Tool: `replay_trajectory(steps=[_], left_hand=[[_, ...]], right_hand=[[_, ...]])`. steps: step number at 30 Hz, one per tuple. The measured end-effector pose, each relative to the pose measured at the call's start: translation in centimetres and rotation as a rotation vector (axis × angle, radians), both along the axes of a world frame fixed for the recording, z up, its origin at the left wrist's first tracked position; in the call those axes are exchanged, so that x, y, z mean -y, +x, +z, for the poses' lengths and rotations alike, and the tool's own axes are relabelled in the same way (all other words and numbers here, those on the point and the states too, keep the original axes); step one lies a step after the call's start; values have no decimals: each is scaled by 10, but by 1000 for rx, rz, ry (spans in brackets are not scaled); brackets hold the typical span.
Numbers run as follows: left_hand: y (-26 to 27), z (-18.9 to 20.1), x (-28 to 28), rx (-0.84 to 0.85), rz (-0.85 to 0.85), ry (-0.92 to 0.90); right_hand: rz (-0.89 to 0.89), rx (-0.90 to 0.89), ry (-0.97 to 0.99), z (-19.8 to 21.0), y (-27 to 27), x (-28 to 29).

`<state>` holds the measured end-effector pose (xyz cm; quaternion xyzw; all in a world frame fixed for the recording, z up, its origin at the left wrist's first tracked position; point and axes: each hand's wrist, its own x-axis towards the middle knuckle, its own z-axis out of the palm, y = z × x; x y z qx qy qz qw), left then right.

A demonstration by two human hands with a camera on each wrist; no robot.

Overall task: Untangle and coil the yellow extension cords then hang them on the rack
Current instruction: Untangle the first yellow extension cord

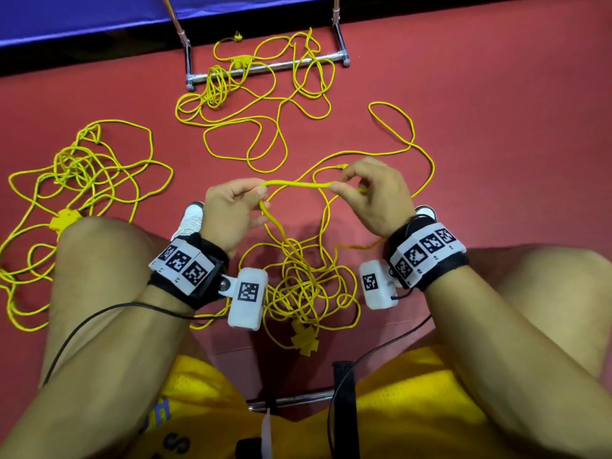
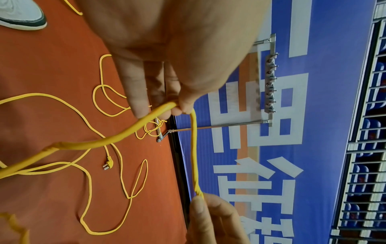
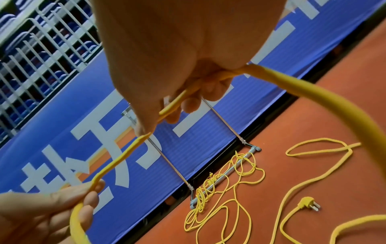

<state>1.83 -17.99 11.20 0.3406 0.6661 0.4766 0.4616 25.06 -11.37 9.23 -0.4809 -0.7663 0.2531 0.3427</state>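
Left hand (image 1: 231, 210): we are pinching the cord (image 1: 298, 184), frame centre.
Right hand (image 1: 371, 193): we are pinching its other end.
Advice: we are feeding slack evenly, avoiding kinks.

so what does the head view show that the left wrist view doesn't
Only the head view: the tangle between the knees, the heap at the left, and both wrist cameras.
Only the left wrist view: the rack's hook bar on the blue banner, and a floor plug.
Both: the left hand and right hand pinching one cord.
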Motion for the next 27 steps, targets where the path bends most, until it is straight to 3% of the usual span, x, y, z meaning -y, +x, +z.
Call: replay_trajectory(steps=[5, 16, 20, 24, 25, 27], left_hand=[[-4, 0, -1, -20, 28, -23], [2, 8, -1, -125, -66, 32], [2, 10, -1, -114, -73, 49], [0, 12, 0, -68, -75, 86], [0, 13, -1, -60, -74, 99], [-1, 14, -2, -47, -80, 134]], right_hand=[[88, 106, 94, 4, 3, 2], [28, 401, -72, 13, 8, -4], [32, 317, -197, 15, 8, -8], [77, 67, -330, 9, 9, -10], [104, 81, -372, 6, 9, -9], [153, 277, -410, -5, 9, -6]])
